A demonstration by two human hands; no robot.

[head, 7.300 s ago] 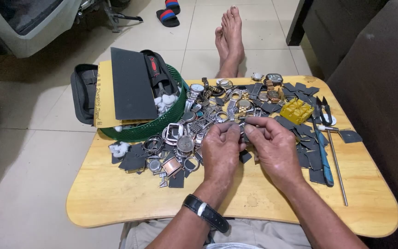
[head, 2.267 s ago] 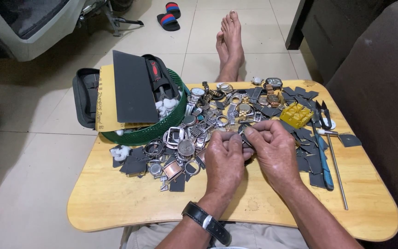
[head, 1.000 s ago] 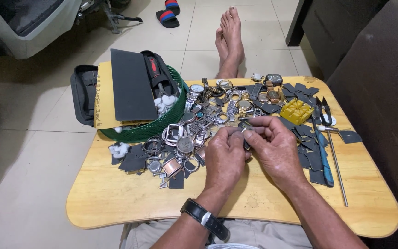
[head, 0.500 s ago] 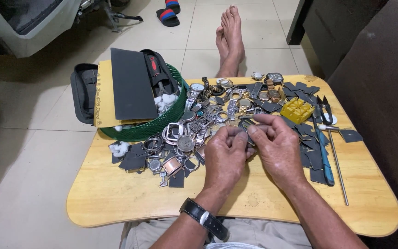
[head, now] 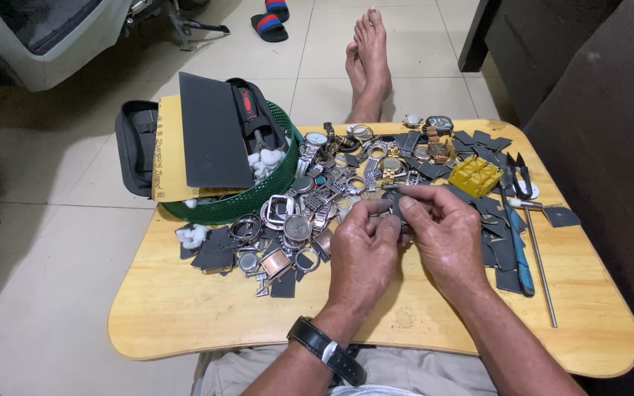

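Hands: both meet over the middle of the table (head: 185,323), right above the pile of watch parts (head: 310,213).
Left hand (head: 365,253): curled in, thumb and fingertips pinched onto a small dark piece (head: 395,206). There's a black watch (head: 328,350) on that wrist.
Right hand (head: 445,238): also curled, thumb and forefinger nipping the same dark piece from the other side. So both are closed on it, not spread at all.
Piece: tiny, dark grey, mostly hidden between the fingers, can't tell exactly what it is. It sits held just above the table, at the near edge of the pile.
Pile: loads of metal watch cases, rings, straps and buckles, with dark grey square bits scattered through and around it.
Basket (head: 240,205): green, round, at the far left corner of the table, touching the pile. It holds a dark flat sheet (head: 210,132), a brown envelope (head: 169,154), a black case (head: 135,143) and some white fluffy bits.
Right side: yellow block (head: 476,174) past the right hand, then black snips (head: 516,172), a blue-handled tool (head: 519,253) and a long metal rod (head: 542,268) lying near the edge.
Floor: pale tiles, bare feet (head: 367,59) stretched out beyond the table, sandals (head: 271,18) further off.
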